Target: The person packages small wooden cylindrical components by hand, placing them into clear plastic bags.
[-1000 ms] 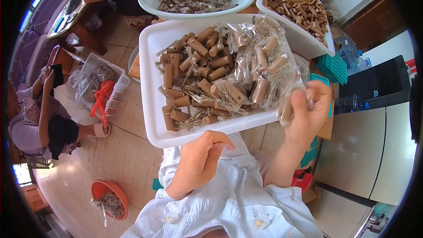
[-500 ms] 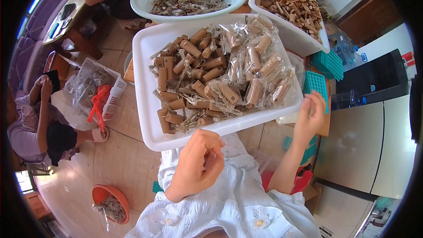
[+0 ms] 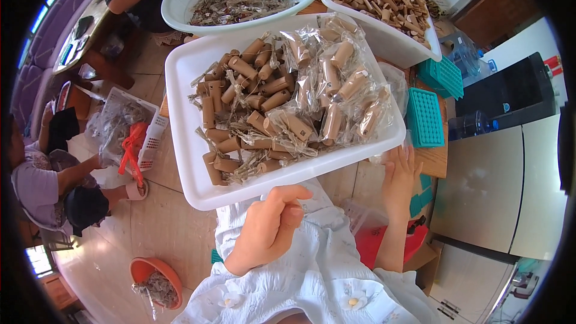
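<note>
A white tray (image 3: pixel 198 195) in front of me holds many brown cork-like cylinders (image 3: pixel 242 68) with thin wires, some bagged in clear plastic (image 3: pixel 329 78). My left hand (image 3: pixel 270 228) is closed just below the tray's front edge, its index finger bent forward and nothing visible in its grip. Beside the tray's right front corner, my right hand (image 3: pixel 400 183) reaches forward with fingers stretched out. Its fingertips are near clear plastic at the table edge; whether they touch it I cannot tell.
Behind the tray stand a pale basin (image 3: pixel 171 15) of wired pieces and a white bin (image 3: pixel 441 54) of brown pieces. Teal slotted trays (image 3: pixel 426 118) lie at right. On the floor are a white basket (image 3: pixel 157 135) and an orange bucket (image 3: pixel 174 285). Another person (image 3: pixel 45 174) sits left.
My right hand has swung forward and left to the tray's corner, fingers now straighter. My left index finger is more extended. The view has shifted slightly; the seated person's arm has moved toward the basket.
</note>
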### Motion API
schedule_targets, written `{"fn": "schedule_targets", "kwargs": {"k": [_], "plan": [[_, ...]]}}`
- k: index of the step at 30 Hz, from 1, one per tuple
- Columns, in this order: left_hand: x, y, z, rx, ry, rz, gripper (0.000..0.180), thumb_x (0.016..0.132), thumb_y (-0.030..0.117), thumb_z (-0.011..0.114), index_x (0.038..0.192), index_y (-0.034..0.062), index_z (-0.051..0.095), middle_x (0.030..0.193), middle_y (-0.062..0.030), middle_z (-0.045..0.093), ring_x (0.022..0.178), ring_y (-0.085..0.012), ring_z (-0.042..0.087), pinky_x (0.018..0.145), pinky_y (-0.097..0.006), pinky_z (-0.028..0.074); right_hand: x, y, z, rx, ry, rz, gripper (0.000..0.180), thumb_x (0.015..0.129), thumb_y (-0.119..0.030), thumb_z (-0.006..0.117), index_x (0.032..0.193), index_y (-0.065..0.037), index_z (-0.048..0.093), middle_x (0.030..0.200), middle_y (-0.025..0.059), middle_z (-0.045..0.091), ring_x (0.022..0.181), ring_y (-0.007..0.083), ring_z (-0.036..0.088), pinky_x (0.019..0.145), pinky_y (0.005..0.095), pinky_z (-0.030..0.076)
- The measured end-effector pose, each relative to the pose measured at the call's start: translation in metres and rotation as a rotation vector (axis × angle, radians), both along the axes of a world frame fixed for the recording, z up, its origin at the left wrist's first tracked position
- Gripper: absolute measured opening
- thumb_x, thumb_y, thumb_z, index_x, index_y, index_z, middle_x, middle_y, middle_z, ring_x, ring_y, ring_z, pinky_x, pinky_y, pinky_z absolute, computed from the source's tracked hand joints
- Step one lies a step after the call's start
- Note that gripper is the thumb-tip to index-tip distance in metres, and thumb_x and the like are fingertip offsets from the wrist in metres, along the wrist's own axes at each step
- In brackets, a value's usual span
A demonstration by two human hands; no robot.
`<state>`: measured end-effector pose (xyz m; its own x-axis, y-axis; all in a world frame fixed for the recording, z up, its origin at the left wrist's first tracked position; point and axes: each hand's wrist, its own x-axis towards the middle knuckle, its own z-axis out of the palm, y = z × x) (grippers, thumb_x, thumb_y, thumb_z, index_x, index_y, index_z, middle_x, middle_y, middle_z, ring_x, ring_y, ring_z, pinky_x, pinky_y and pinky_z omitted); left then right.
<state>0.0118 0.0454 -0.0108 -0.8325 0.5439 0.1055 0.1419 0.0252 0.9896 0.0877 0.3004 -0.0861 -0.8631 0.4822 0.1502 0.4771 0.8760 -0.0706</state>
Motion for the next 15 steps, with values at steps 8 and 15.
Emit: {"fn": "schedule_targets", "kwargs": {"k": [8,15], "plan": [[-0.006,0.013,0.005,-0.039,0.192,-0.063,0.018,0.074,-0.008,0.051,0.088,0.0008,0.058,0.070,-0.0073,0.056,0.059,-0.0173,0.057,0.052,-0.026,0.045,0.003,0.035,-0.010,-1.282,1.061,0.016,0.055,0.092,-0.039,0.024,0.130,0.001,0.030,0.132,0.0149,0.034,0.124,0.0234,0.029,0.103,0.0352,0.015],[-0.007,0.009,0.005,-0.153,0.189,-0.276,0.019,0.076,0.002,0.058,0.095,0.0064,0.057,0.076,-0.0072,0.055,0.067,-0.0229,0.057,0.058,-0.030,0.047,0.014,0.061,-0.011,-2.402,1.304,0.539,0.061,0.091,-0.043,0.027,0.130,0.005,0.025,0.135,0.0153,0.029,0.127,0.0231,0.023,0.104,0.0362,0.013]]}}
